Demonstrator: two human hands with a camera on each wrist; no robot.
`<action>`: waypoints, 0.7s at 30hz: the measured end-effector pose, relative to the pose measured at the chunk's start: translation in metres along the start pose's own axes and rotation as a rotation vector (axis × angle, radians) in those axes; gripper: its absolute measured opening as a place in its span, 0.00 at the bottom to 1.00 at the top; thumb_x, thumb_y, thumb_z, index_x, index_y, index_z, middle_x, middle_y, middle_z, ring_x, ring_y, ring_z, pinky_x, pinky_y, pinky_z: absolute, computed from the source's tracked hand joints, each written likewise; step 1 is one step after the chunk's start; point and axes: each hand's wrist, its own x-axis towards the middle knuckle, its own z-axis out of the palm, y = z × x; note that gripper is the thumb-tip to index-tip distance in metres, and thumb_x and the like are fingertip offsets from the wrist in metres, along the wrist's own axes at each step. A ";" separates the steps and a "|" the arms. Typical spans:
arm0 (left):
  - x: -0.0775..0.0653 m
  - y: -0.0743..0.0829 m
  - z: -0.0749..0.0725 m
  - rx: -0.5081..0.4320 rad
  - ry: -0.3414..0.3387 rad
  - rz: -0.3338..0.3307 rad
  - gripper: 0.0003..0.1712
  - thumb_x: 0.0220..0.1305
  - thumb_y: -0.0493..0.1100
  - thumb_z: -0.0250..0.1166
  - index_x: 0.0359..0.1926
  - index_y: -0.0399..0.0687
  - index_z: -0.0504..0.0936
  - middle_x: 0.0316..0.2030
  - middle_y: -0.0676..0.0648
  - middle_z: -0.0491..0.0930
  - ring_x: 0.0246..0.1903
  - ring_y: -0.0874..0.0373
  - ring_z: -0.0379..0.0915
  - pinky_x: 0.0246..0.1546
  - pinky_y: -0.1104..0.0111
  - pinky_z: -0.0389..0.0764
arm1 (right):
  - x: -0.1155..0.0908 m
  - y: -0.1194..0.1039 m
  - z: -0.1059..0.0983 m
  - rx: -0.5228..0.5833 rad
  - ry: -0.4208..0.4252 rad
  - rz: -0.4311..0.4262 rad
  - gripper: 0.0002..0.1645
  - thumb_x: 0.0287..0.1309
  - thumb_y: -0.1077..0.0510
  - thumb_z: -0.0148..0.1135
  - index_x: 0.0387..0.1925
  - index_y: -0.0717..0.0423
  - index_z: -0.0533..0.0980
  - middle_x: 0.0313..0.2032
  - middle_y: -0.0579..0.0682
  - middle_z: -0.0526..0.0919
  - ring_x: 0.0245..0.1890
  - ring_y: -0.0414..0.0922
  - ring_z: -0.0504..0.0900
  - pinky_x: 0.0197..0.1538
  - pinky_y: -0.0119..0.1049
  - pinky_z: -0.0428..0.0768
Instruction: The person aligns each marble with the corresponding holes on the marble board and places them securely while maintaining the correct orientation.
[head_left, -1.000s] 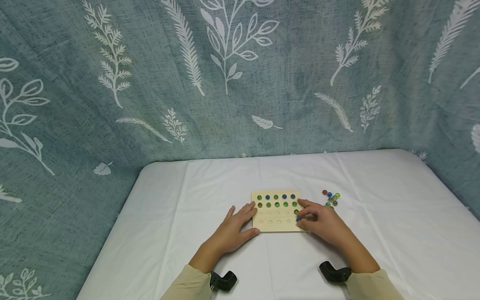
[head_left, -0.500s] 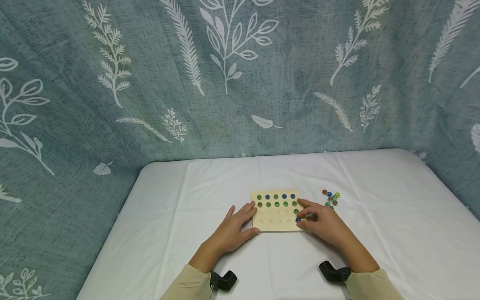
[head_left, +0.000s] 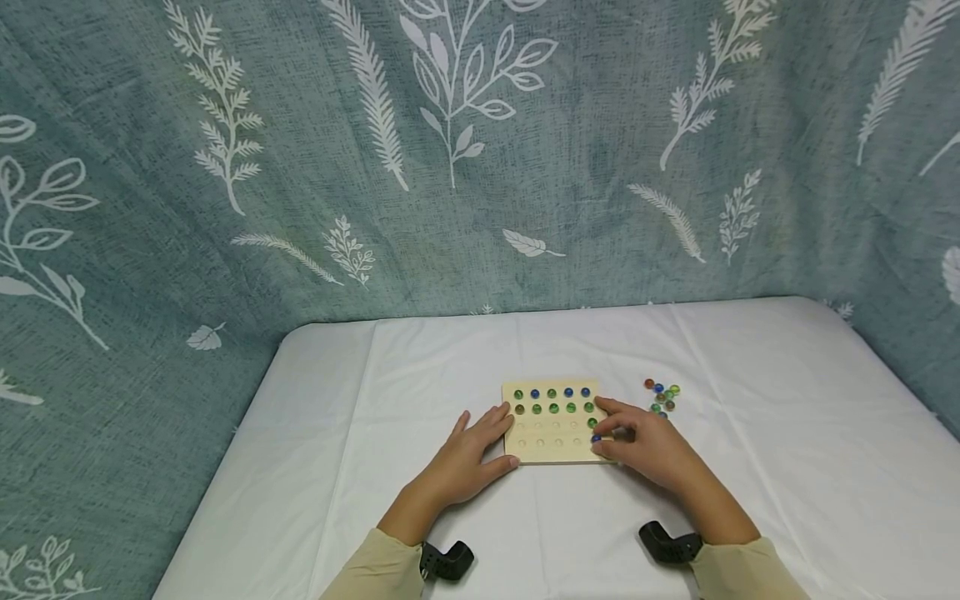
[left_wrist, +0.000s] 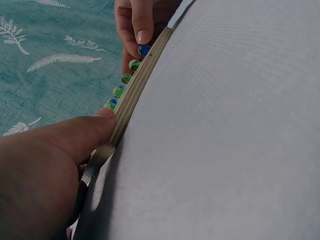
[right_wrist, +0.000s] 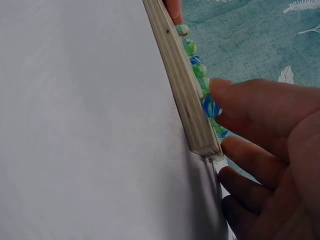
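Observation:
A pale wooden board [head_left: 549,455] with rows of round hollows lies on the white cloth. Its two far rows hold green, blue and brownish glass marbles, and a green marble [head_left: 592,423] sits at the right end of the third row. My right hand [head_left: 651,443] pinches a blue marble [head_left: 596,438] between thumb and finger at the near right corner hollow. The right wrist view shows this blue-streaked marble [right_wrist: 211,106] low against the board's top. Fairly straight, the fingers of my left hand [head_left: 468,462] rest along the board's left edge, its thumb at the near left corner.
Beyond my right hand, a loose cluster of marbles [head_left: 660,398] in red, blue, green and yellow lies on the cloth, partly hidden by the hand. A patterned teal curtain [head_left: 450,233] hangs behind the table [head_left: 390,367]. Both wrists wear black devices [head_left: 447,562].
Hardly anything differs. The right thumb and finger stay at the blue marble with only a very slight shift; the left hand and board keep their place.

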 end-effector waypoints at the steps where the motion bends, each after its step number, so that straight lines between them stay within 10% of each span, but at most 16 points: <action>1: 0.000 0.000 0.000 0.002 0.001 0.003 0.41 0.67 0.59 0.61 0.75 0.50 0.61 0.77 0.55 0.52 0.76 0.59 0.46 0.78 0.52 0.37 | 0.000 0.000 -0.001 0.000 -0.001 0.005 0.10 0.55 0.48 0.72 0.39 0.44 0.85 0.69 0.50 0.69 0.72 0.60 0.62 0.68 0.61 0.66; 21: 0.000 -0.002 0.001 0.013 -0.003 -0.007 0.41 0.67 0.61 0.60 0.75 0.52 0.60 0.77 0.58 0.50 0.76 0.61 0.45 0.78 0.55 0.36 | -0.007 0.021 -0.047 0.082 0.339 0.095 0.22 0.65 0.45 0.62 0.49 0.58 0.82 0.66 0.54 0.74 0.69 0.59 0.67 0.67 0.60 0.68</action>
